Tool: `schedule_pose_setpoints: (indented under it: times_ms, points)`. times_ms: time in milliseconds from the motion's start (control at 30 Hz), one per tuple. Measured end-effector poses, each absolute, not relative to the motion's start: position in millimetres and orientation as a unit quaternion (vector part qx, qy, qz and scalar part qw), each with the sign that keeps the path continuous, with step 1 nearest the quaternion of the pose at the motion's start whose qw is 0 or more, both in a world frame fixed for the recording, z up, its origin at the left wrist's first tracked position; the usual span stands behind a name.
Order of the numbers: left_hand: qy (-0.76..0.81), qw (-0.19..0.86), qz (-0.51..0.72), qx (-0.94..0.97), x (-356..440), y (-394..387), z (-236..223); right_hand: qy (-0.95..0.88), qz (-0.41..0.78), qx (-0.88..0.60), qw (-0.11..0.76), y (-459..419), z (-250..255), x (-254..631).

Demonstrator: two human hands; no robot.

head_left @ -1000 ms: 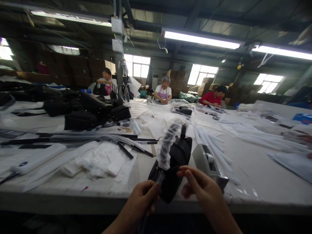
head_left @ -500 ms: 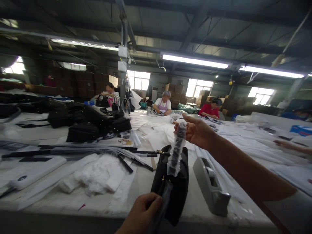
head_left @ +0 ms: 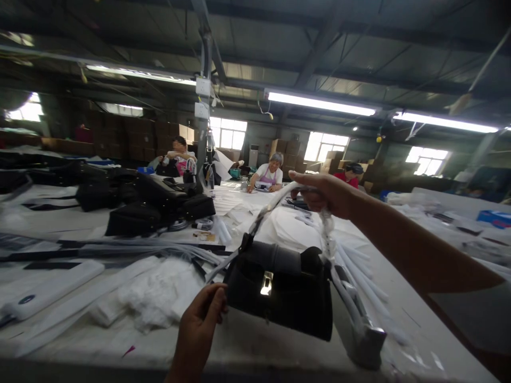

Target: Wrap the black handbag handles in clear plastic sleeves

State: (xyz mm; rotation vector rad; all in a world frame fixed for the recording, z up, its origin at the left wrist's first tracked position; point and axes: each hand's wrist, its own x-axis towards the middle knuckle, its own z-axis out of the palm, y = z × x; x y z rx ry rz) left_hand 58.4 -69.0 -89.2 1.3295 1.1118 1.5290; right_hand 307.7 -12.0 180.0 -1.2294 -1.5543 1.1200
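While the right hand [head_left: 329,196] closes around the top of the wrapped handle [head_left: 268,210], the left hand [head_left: 203,319] curls its fingers at the left edge of the black bag [head_left: 279,290]; whether they grip that edge or the strap [head_left: 223,266] beside it cannot be told. The bag is just over the table's near edge, front towards the viewer and tilted down to the right, with a bright metal clasp [head_left: 266,283] on which any engraving is lost in glare. Just right of the bag stands a grey tape dispenser [head_left: 361,340]. To the left lie crumpled white wrapping [head_left: 159,298] and a white device [head_left: 56,290], its dark oval logo [head_left: 27,299] too blurred to read. Farther left is a heap of black bags [head_left: 136,215]. At far right, a blue package [head_left: 495,218] bears illegible red marking. Across the table [head_left: 431,319], a co-worker in a lilac apron [head_left: 269,180] works.
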Motion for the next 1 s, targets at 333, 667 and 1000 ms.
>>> schedule_pose_setpoints:
  times_ms: [333, 667, 1000]
  points:
    - [0.461, 0.335, 0.516, 0.640, 61.2, -68.7, -104.2, -0.672, 0.324, -0.500, 0.441, 13.2, 110.4, 328.9]
    - [0.488, 0.219, 0.450, 0.715, 65.5, -58.1, -111.4, -0.713, 0.172, -0.511, 0.448, -65.7, 81.0, 381.3]
    - [0.503, 0.254, 0.422, 0.711, 48.2, -53.0, -129.8, -0.623, 0.292, -0.660, 0.300, -60.8, -22.5, 413.8]
